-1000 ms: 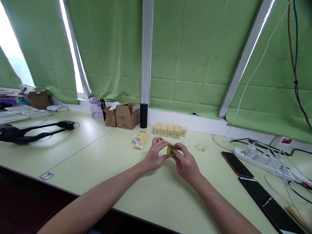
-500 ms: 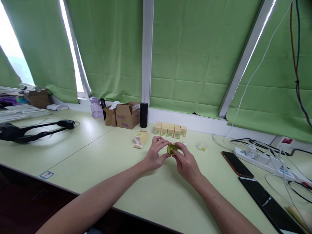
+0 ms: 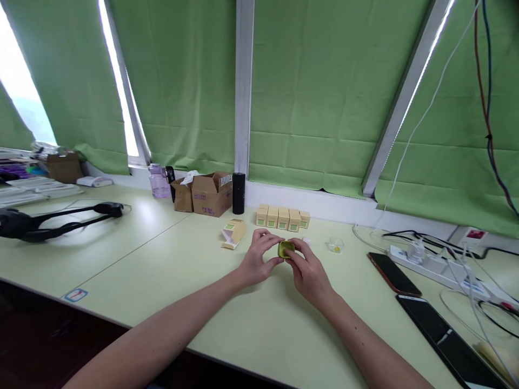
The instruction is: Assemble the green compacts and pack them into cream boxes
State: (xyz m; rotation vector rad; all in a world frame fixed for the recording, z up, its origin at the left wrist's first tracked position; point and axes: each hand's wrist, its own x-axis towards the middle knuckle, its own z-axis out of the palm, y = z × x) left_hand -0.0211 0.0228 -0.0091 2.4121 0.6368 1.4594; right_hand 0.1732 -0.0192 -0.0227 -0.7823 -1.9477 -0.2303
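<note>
Between my two hands, above the pale table, is a small yellow-green square container with its hollow inside facing me. My left hand pinches its left side with thumb and fingers. On the other side my right hand grips the right edge, a fingertip reaching into the hollow. An opened small carton lies tipped over beyond my left hand. Several closed small tan boxes with green labels stand in a row behind the container. Right of my hands rests a clear plastic piece with a yellow spot.
A brown cardboard box, a black cylinder and a purple bottle stand along the back. To the right lie a phone, a tablet and a power strip with cables. A black strapped device lies left.
Both hands keep the same hold on the yellow-green container. The camera view has shifted very slightly; the objects on the table stay where they were.
</note>
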